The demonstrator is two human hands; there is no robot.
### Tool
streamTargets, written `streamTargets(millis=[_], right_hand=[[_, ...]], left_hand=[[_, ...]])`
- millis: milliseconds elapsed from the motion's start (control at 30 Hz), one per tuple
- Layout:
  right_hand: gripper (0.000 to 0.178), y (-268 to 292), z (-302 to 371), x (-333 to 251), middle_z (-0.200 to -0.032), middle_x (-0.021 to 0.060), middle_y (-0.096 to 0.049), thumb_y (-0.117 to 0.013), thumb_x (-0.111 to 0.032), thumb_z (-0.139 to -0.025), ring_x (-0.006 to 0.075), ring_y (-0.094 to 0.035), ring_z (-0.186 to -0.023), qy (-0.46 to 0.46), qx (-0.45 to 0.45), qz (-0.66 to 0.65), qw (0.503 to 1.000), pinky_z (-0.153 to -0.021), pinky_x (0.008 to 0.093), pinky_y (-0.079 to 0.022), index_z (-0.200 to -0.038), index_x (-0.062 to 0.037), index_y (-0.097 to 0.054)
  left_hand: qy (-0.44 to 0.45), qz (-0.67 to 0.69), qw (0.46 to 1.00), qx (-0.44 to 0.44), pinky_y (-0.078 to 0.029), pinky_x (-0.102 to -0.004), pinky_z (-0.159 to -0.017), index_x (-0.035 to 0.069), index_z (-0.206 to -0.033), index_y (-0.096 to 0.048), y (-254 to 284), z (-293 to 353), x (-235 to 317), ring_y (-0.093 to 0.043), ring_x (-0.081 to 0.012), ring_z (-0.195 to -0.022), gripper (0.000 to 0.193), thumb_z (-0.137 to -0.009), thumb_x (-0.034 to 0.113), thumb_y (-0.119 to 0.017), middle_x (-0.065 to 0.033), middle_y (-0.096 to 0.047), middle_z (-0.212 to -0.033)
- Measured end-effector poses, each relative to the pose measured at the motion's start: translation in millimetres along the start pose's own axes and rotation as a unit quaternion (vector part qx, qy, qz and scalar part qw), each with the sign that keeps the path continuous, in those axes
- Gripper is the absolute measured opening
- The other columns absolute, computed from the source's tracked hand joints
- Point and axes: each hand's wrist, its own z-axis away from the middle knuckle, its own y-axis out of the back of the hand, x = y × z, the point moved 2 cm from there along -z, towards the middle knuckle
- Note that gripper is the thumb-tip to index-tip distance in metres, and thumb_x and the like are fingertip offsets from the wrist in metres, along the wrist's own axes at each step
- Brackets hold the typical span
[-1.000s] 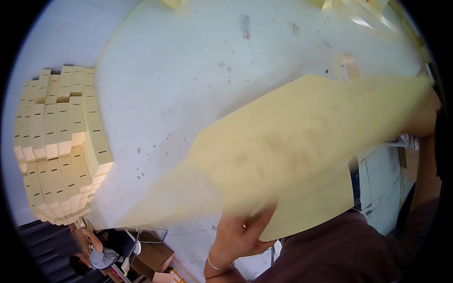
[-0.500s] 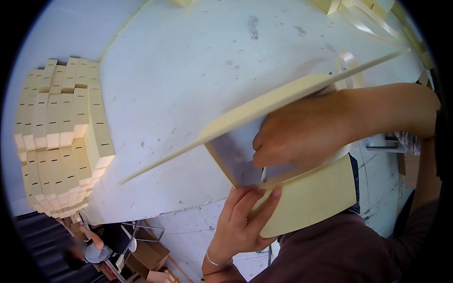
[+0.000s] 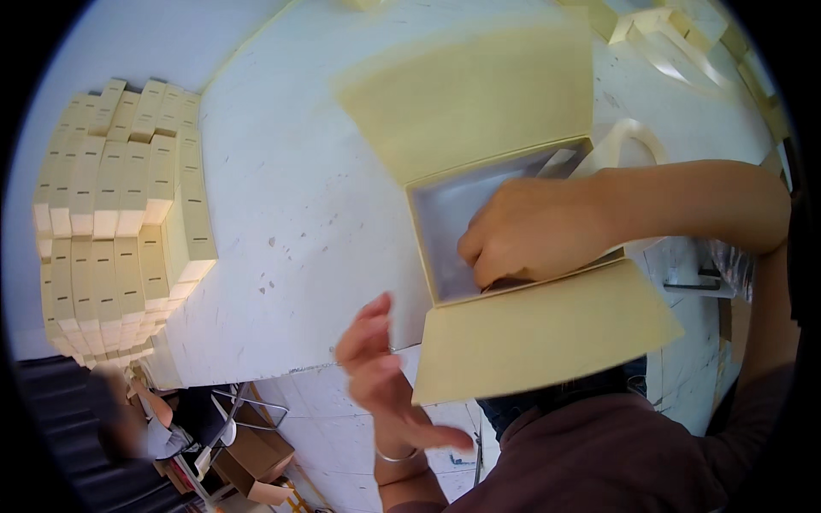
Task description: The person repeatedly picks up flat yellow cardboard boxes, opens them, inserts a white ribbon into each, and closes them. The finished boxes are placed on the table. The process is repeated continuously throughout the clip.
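A pale yellow cardboard box lies open at the table's near edge. Its far lid panel is spread back over the table, and its near panel hangs toward my body. Inside the box, my right hand is closed by the near wall; whatever its curled fingers hold is hidden. Left of the near panel, my left hand is in the air, blurred, fingers apart and holding nothing. A pale ribbon loops beside the box behind my right wrist.
Stacked pale yellow boxes fill the table's left side. More box pieces and ribbon lie at the far right. A co-worker sits at the lower left near an open brown carton. Clear plastic is beyond my right forearm.
The far lid panel has swung back flat and the box interior shows more. My left hand has let go of the near wall and moved left. My right hand stays inside.
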Motion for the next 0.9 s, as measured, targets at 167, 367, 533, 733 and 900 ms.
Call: streamTargets(millis=[167, 367, 533, 733, 900], right_hand=[[0.008, 5.2, 9.8, -5.5, -0.073, 0.0053, -0.054, -0.055, -0.012, -0.075, 0.0236, -0.056, -0.073, -0.056, -0.038, 0.041, 0.997, -0.059, 0.0344, -0.045, -0.075, -0.0079, -0.062], [0.01, 11.4, 4.0, -9.9, -0.071, 0.0102, -0.053, -0.053, -0.008, -0.075, 0.0288, -0.055, -0.069, -0.091, -0.048, 0.033, 0.994, -0.06, 0.038, -0.043, -0.071, -0.0023, -0.061], [0.01, 11.8, -2.6, -13.4, -0.077, 0.0108, -0.056, -0.053, -0.005, -0.073, 0.0297, -0.055, -0.074, -0.123, -0.036, -0.001, 0.992, -0.064, 0.039, -0.044, -0.077, -0.0021, -0.061], [0.014, 30.6, 23.8, -19.8, -0.082, 0.0138, -0.059, -0.055, -0.002, -0.068, 0.0317, -0.056, -0.078, -0.209, -0.017, 0.153, 0.966, -0.069, 0.0396, -0.044, -0.081, -0.0003, -0.061], [0.018, 70.3, 68.0, -33.5, -0.074, 0.0119, -0.058, -0.054, 0.002, -0.066, 0.0273, -0.057, -0.07, -0.272, 0.137, 0.127, 0.944, -0.063, 0.0324, -0.047, -0.083, 0.0012, -0.059]], left_hand=[[0.104, -0.201, 0.974, -0.022, -0.041, -0.0364, -0.08, 0.003, -0.095, -0.056, -16.3, 45.0, -22.0, -0.05, -0.0262, -0.098, 0.029, -0.074, 0.02, -0.067, -0.0136, -0.053, -0.102], [0.14, -0.202, 0.969, 0.003, -0.039, -0.0375, -0.075, 0.0, -0.094, -0.057, -52.3, 32.8, -38.4, -0.053, -0.028, -0.084, 0.026, -0.072, 0.011, -0.065, -0.0097, -0.058, -0.087], [0.038, -0.275, 0.961, 0.007, -0.036, -0.0376, -0.079, 0.003, -0.086, -0.058, -49.8, 32.1, -41.8, -0.053, -0.0256, -0.085, 0.018, -0.071, 0.009, -0.065, -0.0068, -0.058, -0.086], [0.019, -0.342, 0.933, 0.108, -0.036, -0.0359, -0.077, 0.006, -0.079, -0.057, 19.3, 53.7, -21.3, -0.052, -0.0247, -0.08, 0.012, -0.071, 0.001, -0.064, -0.0072, -0.058, -0.082], [0.095, -0.342, 0.922, 0.157, -0.038, -0.0352, -0.073, 0.003, -0.08, -0.055, 75.3, 107.0, -16.5, -0.051, -0.0272, -0.078, 0.013, -0.072, -0.005, -0.062, -0.011, -0.056, -0.079]])
